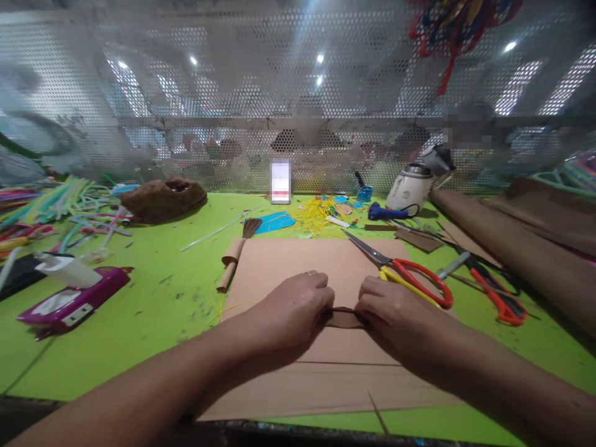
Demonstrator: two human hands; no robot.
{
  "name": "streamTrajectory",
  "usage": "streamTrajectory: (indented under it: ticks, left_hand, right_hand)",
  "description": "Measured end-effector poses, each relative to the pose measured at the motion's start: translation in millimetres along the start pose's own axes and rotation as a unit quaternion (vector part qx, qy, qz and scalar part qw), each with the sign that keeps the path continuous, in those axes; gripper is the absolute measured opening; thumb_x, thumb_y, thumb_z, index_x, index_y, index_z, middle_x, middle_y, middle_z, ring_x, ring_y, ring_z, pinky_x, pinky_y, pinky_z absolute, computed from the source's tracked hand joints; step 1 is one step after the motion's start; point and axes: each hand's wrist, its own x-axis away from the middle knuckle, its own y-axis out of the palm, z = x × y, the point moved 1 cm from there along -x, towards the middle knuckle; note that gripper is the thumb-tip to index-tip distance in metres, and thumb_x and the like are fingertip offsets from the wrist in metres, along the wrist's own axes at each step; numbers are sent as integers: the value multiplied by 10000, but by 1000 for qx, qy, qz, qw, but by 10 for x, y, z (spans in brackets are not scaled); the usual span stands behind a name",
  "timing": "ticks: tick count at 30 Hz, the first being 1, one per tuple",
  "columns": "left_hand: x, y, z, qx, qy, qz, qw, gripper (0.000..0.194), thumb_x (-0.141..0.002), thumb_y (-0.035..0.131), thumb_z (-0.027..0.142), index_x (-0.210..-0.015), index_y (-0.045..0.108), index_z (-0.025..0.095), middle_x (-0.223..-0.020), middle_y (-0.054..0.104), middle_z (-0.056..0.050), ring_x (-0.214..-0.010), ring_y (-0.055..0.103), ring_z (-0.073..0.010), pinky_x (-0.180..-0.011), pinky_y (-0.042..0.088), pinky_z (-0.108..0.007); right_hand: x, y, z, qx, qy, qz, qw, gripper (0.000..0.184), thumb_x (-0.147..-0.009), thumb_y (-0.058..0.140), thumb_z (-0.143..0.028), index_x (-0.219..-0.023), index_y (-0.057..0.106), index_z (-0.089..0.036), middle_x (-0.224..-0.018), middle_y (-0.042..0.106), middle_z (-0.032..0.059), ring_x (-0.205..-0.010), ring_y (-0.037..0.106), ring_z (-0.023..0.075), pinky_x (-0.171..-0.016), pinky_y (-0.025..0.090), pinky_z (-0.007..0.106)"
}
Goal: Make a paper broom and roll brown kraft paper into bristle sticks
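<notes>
One brown strip (343, 320) is clamped in the fingertips of the left hand (298, 301) and right hand (398, 310), over the middle of the brown paper (279, 257); red-handled scissors (385, 259) crowd two o'clock, green tabletop (158, 273) leaves room at nine, table edge (261, 427) at six.

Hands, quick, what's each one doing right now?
Left hand: closed, pinching one side of the brown strip.
Right hand: closed, pinching its other side.
</notes>
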Motion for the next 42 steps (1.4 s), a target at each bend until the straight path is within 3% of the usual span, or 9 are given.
streamTrajectory:
  ticks: [9, 16, 24, 29, 32, 34, 36, 39, 42]
  left_hand:
    - [63, -77, 115, 2, -5, -10, 1000, 99, -886, 461, 137, -817, 526, 167, -840, 486, -31, -741, 440, -150, -641, 366, -266]
    - [95, -68, 134, -28, 21, -15, 999, 96, -877, 448, 141, -813, 516, 160, -839, 481, -51, -752, 433, -169, -656, 371, -291]
    - [77, -82, 217, -112, 92, -24, 989, 155, -883, 422, 130, -811, 560, 139, -830, 535, -82, -784, 455, -201, -747, 385, -340]
    - [46, -51, 34, 29, -7, 1, 1000, 146, -792, 459, 95, -780, 588, 163, -811, 554, -51, -747, 487, -167, -664, 393, -273]
    - [41, -74, -55, 122, -28, -13, 992, 135, -773, 486, 135, -805, 617, 151, -809, 588, -49, -718, 497, -149, -644, 383, -251]
    - [49, -94, -56, 204, -48, -23, 978, 159, -825, 486, 226, -829, 619, 139, -815, 604, -49, -708, 498, -140, -643, 379, -244]
    - [59, -95, -20, 314, -94, -42, 944, 266, -883, 436, 321, -805, 612, 139, -789, 608, -37, -686, 494, -127, -636, 377, -237]
    - [63, -56, 59, 469, -162, -66, 866, 423, -930, 344, 409, -732, 604, 139, -747, 614, -34, -669, 498, -121, -639, 380, -243]
    - [45, -9, 107, 596, -178, -82, 779, 408, -911, 412, 414, -691, 611, 134, -713, 616, -39, -668, 515, -121, -689, 400, -262]
  right_hand:
    - [45, 16, -10, 32, 17, -14, 999, 197, -912, 425, -179, -761, 552, -182, -788, 514, 35, -672, 467, 142, -610, 328, 303]
    - [101, 12, -83, 62, -17, 20, 998, 155, -877, 468, -143, -743, 540, -171, -777, 505, 44, -648, 436, 143, -578, 278, 315]
    - [105, 24, -55, 45, 8, 13, 999, 207, -897, 438, -155, -735, 566, -170, -750, 503, 42, -638, 445, 142, -579, 292, 311]
    - [69, -29, -28, -63, 31, 24, 997, 207, -908, 433, -153, -785, 596, -188, -779, 529, 33, -661, 486, 136, -590, 347, 284]
    - [64, -73, -120, -84, 37, 71, 993, 242, -918, 419, -164, -745, 585, -191, -761, 529, 33, -646, 479, 138, -572, 352, 285]
    - [75, -76, -184, -79, 27, 106, 991, 247, -905, 423, -155, -710, 570, -193, -748, 524, 38, -638, 472, 143, -571, 357, 293]
    - [98, -62, -216, -59, 13, 130, 990, 234, -884, 431, -143, -690, 550, -198, -741, 513, 45, -647, 466, 157, -584, 364, 310]
    - [134, -40, -208, -5, -11, 114, 993, 167, -839, 452, -121, -729, 545, -203, -771, 512, 66, -708, 467, 198, -620, 369, 356]
    - [153, -43, -203, 41, -52, 76, 995, 127, -788, 479, -104, -783, 561, -200, -809, 525, 94, -771, 469, 241, -665, 374, 410]
